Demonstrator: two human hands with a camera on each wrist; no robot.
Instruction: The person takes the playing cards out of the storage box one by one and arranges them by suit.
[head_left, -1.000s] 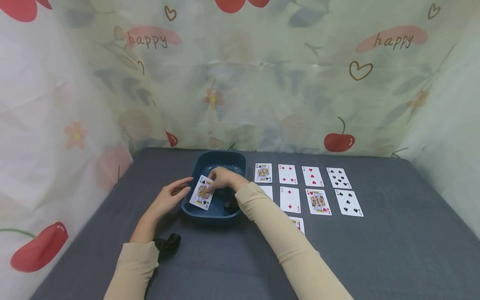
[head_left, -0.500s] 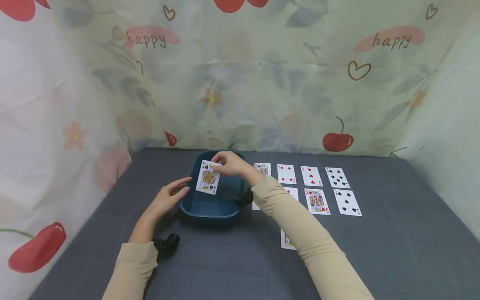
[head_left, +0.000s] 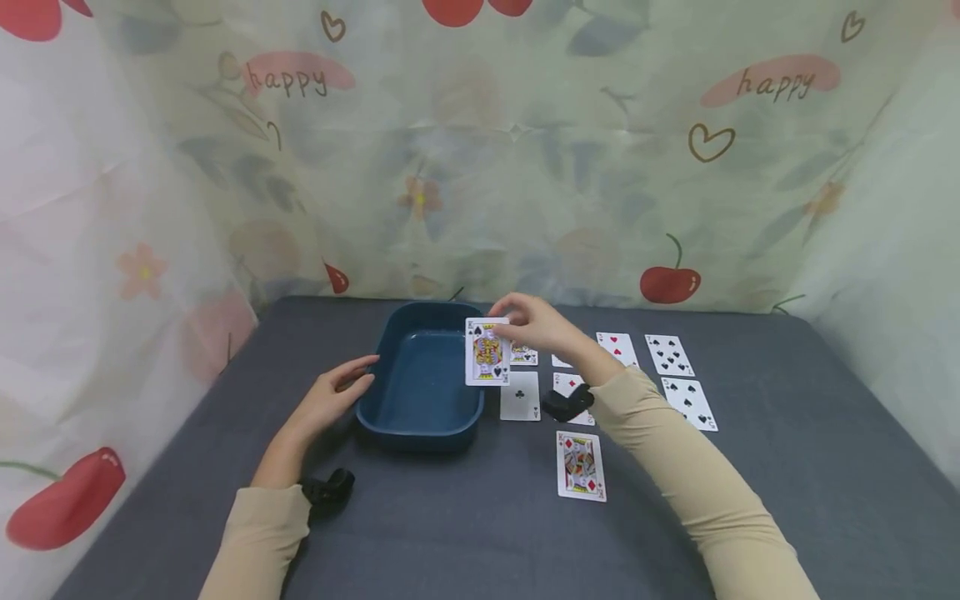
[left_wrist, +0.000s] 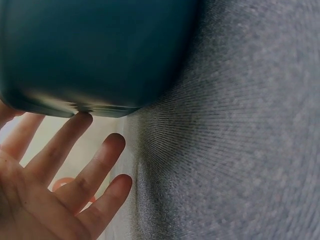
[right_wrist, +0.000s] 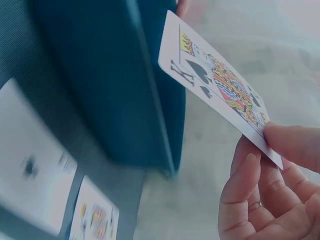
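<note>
In the head view my right hand (head_left: 542, 323) pinches a king of spades playing card (head_left: 483, 354) above the right rim of a blue bin (head_left: 384, 392). The right wrist view shows the thumb on the face of the king of spades (right_wrist: 227, 85) and the other fingers behind it. My left hand (head_left: 330, 404) is at the left side of the bin, its fingers spread. In the left wrist view a fingertip of that hand (left_wrist: 55, 185) touches the wall of the blue bin (left_wrist: 95, 55). Beneath the held card, an ace of clubs (head_left: 519, 400) lies face up on the table.
Right of the bin, face-up cards lie in rows, including a three of hearts (head_left: 617, 343), a seven of spades (head_left: 670, 355) and a five of spades (head_left: 684, 396). A king of diamonds (head_left: 581, 467) lies nearer the front. The right arm partly covers others. A patterned curtain (head_left: 480, 167) hangs behind.
My right hand has lifted the king of spades from inside the bin and carried it right to the bin's right rim. My left hand has stayed by the bin.
</note>
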